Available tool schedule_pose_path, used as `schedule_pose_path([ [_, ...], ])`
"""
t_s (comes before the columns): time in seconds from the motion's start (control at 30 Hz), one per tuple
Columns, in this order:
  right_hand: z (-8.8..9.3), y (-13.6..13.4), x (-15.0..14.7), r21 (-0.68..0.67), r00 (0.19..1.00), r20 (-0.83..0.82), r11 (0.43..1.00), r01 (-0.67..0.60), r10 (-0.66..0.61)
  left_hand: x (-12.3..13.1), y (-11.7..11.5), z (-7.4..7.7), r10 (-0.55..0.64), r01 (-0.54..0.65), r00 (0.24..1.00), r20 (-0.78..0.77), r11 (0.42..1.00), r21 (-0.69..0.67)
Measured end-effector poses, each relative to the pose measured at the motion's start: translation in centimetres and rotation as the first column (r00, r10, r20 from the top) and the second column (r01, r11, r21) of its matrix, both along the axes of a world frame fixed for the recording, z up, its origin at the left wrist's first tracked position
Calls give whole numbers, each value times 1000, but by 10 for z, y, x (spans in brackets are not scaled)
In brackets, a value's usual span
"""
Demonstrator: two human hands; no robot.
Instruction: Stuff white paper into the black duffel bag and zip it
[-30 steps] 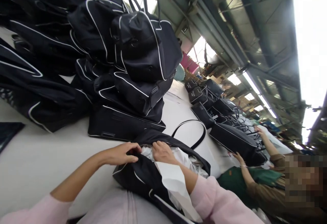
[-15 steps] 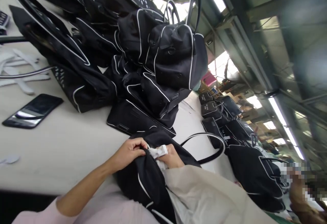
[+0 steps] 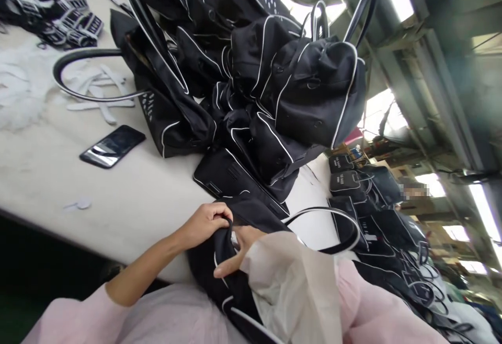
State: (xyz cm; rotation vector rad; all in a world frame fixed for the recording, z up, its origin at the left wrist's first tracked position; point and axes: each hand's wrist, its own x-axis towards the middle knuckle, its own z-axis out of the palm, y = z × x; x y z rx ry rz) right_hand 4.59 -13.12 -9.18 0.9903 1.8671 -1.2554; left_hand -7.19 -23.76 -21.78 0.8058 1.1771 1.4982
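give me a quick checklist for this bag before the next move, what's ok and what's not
1. Left hand gripping the bag: ok, it pinches the edge.
2. Right hand secure: cannot tell, the thumb shows but the other fingers are partly hidden.
3. Sheet off the right arm: not ok, it drapes over the forearm.
4. Handle clear of both hands: ok, it loops out beyond them.
5. Phone clear of the bag: ok, it lies apart on the table.
6. Inside of the bag in sight: not ok, mostly hidden.
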Motion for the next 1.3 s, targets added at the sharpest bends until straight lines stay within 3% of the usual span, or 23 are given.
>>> schedule_pose_path([
  [0.1,-30,-9,-3,-87,970,47,966,243,-240,-2,6,-8,17,-17,999,50,1000,12],
  [0.17,-41,-11,0,-175,891,83,873,455,-447,1,6,-12,38,-41,995,93,999,31],
  [0.23,-41,-10,6,-196,816,114,792,578,-567,8,2,-13,87,-94,987,134,994,48],
  [0.43,-20,-7,29,-279,734,125,686,672,-668,35,-15,-3,292,-293,956,31,935,199],
  [0.6,-27,-6,28,-434,734,281,600,672,-619,35,-7,-4,422,-389,899,-114,891,234],
  [0.67,-31,-5,23,-440,750,281,614,655,-599,31,-5,-9,448,-412,882,-146,883,223],
  [0.73,-31,-3,17,-432,788,251,664,611,-561,28,-7,-13,450,-418,879,-155,886,202],
  [0.83,-21,-6,7,-415,924,105,828,376,-367,26,-13,-11,437,-416,885,-159,897,152],
  [0.93,-8,-17,-4,-221,994,-91,975,31,-52,28,-17,4,430,-423,892,-141,903,76],
  [1.0,-8,-28,-10,-41,986,-167,999,-29,22,27,-16,16,404,-404,899,-168,914,34],
  [1.07,-16,-37,-12,9,971,-236,999,43,-39,22,-14,25,333,-335,915,-228,942,31],
  [1.17,-38,-41,-6,-67,948,-230,975,212,-222,7,-13,23,194,-179,938,-286,981,78],
  [1.3,-51,-41,7,-160,820,-121,826,540,-559,-18,-18,7,-2,54,954,-300,985,164],
])
